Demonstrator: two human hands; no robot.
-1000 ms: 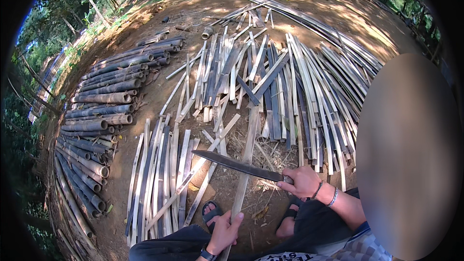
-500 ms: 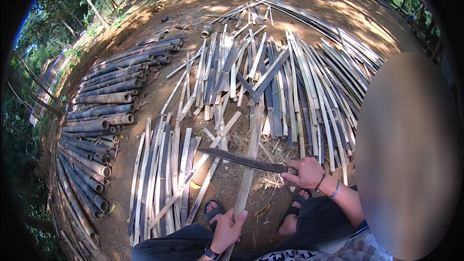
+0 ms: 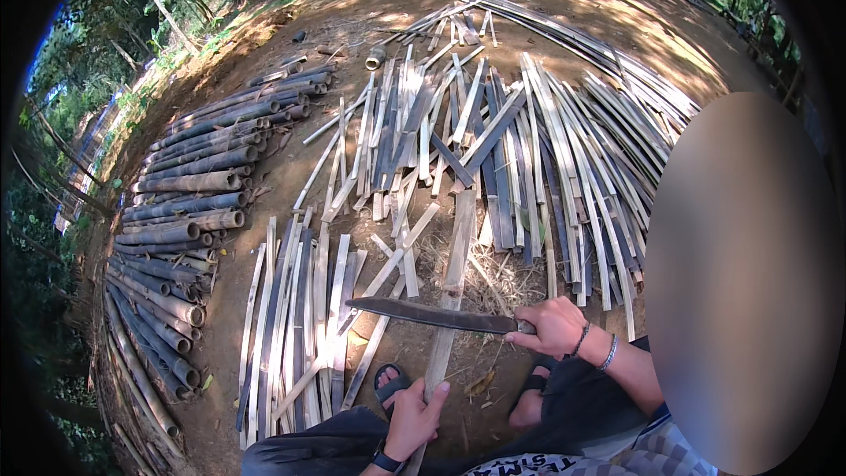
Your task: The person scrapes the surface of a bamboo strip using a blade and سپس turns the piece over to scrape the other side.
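My left hand (image 3: 415,418) is closed round the near end of a long split bamboo strip (image 3: 461,242), which slants away from me toward the piles. In my right hand (image 3: 550,326) is the handle of a machete (image 3: 434,313). Its long dark blade lies across the strip and points left, a little beyond my left hand. The blade appears to touch the strip's upper face. My sandalled feet stand on the ground to either side of the strip's near part.
Cut strips (image 3: 291,326) lie to the left of my legs, and a large pile of strips (image 3: 511,150) spreads ahead. Whole dark bamboo poles (image 3: 189,182) are stacked at the far left. Fibrous shavings (image 3: 493,278) litter the soil. A blurred oval covers the right side.
My right hand has moved slightly nearer to me, and the machete blade has slid down the strip toward my left hand. My left hand has stayed in place.
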